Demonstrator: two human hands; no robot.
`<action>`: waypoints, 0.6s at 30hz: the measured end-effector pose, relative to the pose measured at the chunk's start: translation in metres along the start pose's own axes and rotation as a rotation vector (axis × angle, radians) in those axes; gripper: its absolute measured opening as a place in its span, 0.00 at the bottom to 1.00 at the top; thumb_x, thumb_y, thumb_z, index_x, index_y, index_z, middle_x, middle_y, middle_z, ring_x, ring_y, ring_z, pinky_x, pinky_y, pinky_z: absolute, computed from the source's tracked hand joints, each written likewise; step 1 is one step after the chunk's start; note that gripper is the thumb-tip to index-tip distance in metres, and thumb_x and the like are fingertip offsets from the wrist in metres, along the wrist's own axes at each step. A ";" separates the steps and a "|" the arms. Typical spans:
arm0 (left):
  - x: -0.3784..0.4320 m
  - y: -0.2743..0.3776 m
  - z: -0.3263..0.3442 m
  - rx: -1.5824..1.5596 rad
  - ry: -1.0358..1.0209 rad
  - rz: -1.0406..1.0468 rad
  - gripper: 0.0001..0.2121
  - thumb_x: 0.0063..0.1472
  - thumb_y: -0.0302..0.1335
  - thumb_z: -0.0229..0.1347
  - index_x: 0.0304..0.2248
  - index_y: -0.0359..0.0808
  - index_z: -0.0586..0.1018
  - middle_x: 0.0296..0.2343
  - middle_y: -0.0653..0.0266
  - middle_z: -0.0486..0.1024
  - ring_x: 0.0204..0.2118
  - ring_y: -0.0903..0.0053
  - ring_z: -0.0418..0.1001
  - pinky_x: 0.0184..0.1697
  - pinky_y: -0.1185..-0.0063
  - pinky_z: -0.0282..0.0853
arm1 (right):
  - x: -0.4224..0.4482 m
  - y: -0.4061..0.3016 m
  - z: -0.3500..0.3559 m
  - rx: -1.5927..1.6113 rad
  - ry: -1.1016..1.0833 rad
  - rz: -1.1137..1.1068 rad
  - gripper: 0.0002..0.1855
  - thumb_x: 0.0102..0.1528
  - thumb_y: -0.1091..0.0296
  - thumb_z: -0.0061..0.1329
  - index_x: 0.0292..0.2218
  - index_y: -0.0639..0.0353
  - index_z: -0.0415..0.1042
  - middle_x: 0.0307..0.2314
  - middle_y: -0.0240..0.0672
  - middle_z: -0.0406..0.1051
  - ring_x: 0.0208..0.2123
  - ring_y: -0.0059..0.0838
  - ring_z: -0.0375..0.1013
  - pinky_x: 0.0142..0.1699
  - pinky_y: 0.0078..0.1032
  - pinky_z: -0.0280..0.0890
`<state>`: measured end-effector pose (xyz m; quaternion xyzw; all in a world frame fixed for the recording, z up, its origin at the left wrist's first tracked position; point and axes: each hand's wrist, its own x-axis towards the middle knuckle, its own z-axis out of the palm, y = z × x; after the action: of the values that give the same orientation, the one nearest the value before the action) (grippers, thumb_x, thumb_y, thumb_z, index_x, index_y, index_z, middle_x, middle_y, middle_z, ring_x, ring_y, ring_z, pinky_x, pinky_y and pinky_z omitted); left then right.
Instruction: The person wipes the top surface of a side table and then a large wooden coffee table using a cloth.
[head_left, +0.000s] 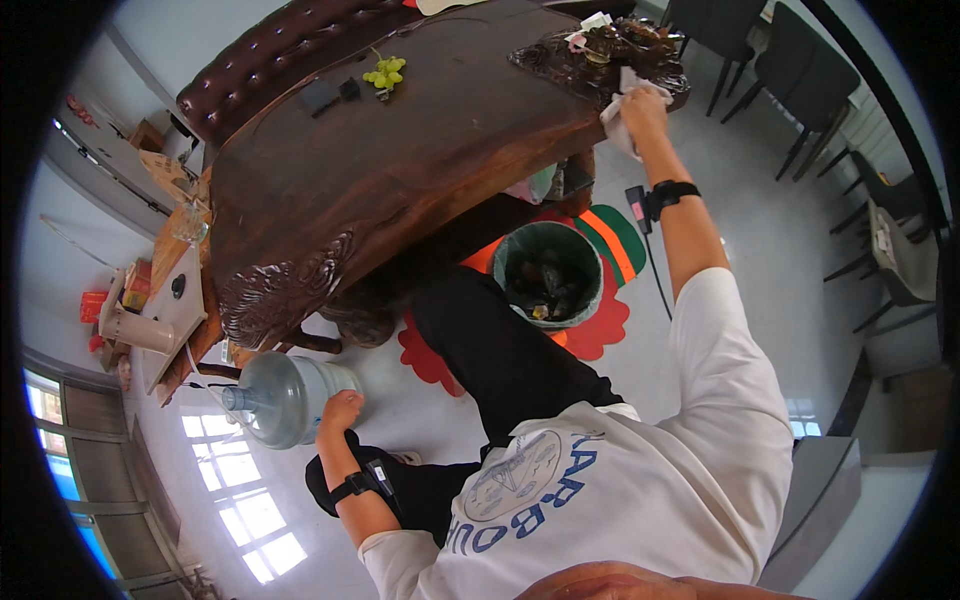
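My right hand (643, 112) is closed on a pale cloth (619, 129), pressed against the carved end (577, 64) of a dark wooden table (420, 142). Part of the cloth hangs below my fingers beside the table's edge. On the left, my left hand (343, 410) is loosely curled near my knee. It is beside a large clear water bottle (289, 397) on the floor; whether it touches the bottle I cannot tell, and its fingers are partly hidden. Green grapes (385, 73) lie on the tabletop near small dark objects (349, 90).
A lined waste bin (547, 274) stands on a red mat (600, 330) below the table. Behind the table runs a tufted dark leather sofa (247, 60). Grey chairs (806, 67) stand at the right. A side table (180, 300) with a hose is at the left.
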<state>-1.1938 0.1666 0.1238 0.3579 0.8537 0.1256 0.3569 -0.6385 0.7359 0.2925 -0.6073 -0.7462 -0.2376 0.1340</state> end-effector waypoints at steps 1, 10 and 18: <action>0.001 0.001 0.000 -0.017 0.009 -0.002 0.20 0.57 0.41 0.55 0.41 0.33 0.79 0.26 0.58 0.79 0.27 0.70 0.77 0.34 0.74 0.70 | -0.003 -0.013 -0.009 -0.062 -0.083 -0.107 0.16 0.56 0.64 0.41 0.44 0.55 0.75 0.40 0.36 0.74 0.46 0.41 0.70 0.60 0.38 0.54; 0.025 0.007 0.012 0.105 -0.057 0.043 0.20 0.58 0.40 0.54 0.44 0.33 0.78 0.36 0.51 0.79 0.38 0.63 0.78 0.43 0.72 0.71 | -0.077 -0.165 -0.097 0.746 0.357 -0.588 0.11 0.55 0.67 0.45 0.39 0.58 0.74 0.39 0.35 0.72 0.44 0.36 0.71 0.53 0.35 0.62; -0.013 0.015 -0.002 0.077 0.015 0.066 0.22 0.58 0.40 0.53 0.47 0.32 0.76 0.39 0.46 0.77 0.43 0.59 0.76 0.48 0.70 0.69 | -0.033 -0.147 -0.070 0.489 0.094 -0.132 0.19 0.58 0.58 0.39 0.35 0.64 0.75 0.41 0.41 0.73 0.46 0.39 0.70 0.53 0.34 0.62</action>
<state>-1.1805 0.1682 0.1391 0.3986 0.8482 0.1069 0.3321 -0.7794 0.6504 0.3079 -0.4951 -0.8124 -0.0862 0.2957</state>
